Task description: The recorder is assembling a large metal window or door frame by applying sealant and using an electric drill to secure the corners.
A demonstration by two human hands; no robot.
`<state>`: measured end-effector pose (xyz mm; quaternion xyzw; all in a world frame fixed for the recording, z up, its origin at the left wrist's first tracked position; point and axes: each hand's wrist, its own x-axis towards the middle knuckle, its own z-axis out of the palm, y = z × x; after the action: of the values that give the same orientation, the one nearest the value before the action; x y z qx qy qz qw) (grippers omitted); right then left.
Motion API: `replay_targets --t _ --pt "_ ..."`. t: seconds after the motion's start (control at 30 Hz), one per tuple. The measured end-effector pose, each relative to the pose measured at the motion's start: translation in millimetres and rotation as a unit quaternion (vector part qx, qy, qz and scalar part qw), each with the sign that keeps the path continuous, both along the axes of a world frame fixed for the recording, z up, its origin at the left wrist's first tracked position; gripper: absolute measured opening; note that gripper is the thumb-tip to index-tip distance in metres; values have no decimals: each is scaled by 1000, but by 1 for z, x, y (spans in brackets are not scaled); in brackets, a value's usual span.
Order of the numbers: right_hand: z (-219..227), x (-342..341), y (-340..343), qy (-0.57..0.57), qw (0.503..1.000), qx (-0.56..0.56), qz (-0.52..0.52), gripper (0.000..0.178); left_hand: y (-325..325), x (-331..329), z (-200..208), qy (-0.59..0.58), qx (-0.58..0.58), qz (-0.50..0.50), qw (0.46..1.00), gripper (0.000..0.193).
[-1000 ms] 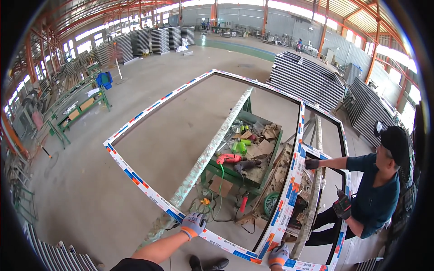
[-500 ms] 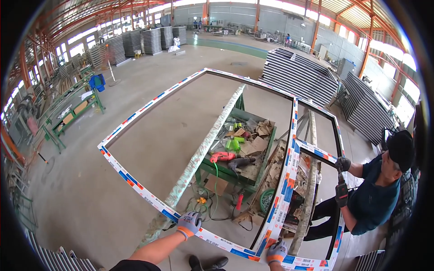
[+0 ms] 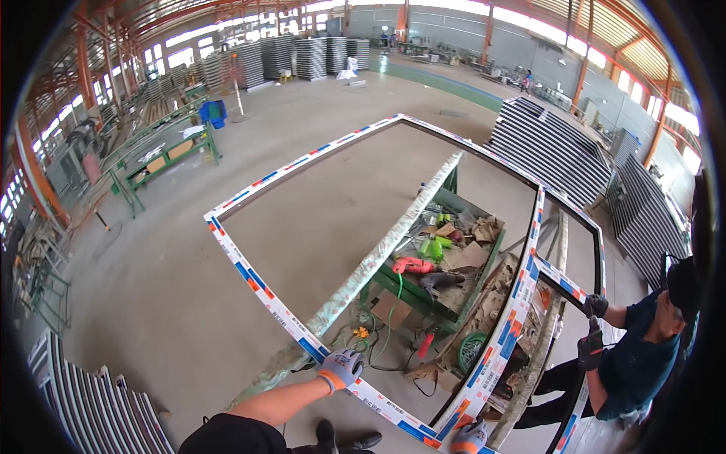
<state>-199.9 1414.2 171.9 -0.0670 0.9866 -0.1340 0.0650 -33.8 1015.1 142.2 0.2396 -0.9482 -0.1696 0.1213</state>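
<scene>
A large window frame [image 3: 261,287], wrapped in white, blue and orange protective film, lies flat across two padded support rails. My left hand [image 3: 342,368], in a grey glove with an orange cuff, is closed over its near bar, just right of the left rail [image 3: 386,250]. Farther right, by the joint with the dividing bar [image 3: 505,344], my right hand [image 3: 470,436] in a matching glove grips the same near bar. The picture's lower edge cuts off part of it. Both thumbs and undersides are partly hidden.
Under the frame, a green bench [image 3: 484,291] holds a red power drill [image 3: 414,265], green bottles and scraps. A co-worker [image 3: 631,340] in dark gloves holds a drill-like tool at the crossbar's right end. Stacked profiles [image 3: 548,151] stand behind; more profiles [image 3: 98,393] lie lower left.
My view has turned left, so the whole scene sits farther right in the picture. Both my hands keep their places on the frame, which has not visibly moved against the bench.
</scene>
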Motion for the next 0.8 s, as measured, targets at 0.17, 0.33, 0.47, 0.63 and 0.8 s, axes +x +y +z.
replay_targets --t 0.17,0.33,0.47,0.63,0.8 --pt "12 -1 -18 0 1000 -13 20 37 -7 14 -15 -4 4 18 1000 36" --pt "12 -1 -14 7 1000 0 23 36 -6 8 -11 -1 4 8 1000 37" --pt "7 2 -14 7 999 8 33 36 -4 15 -9 -11 13 11 1000 36" --pt "4 9 3 25 1000 -6 4 37 3 7 -6 30 9 -15 999 34" --pt "8 -7 -15 -29 997 61 38 40 -4 7 -11 39 -15 13 999 20"
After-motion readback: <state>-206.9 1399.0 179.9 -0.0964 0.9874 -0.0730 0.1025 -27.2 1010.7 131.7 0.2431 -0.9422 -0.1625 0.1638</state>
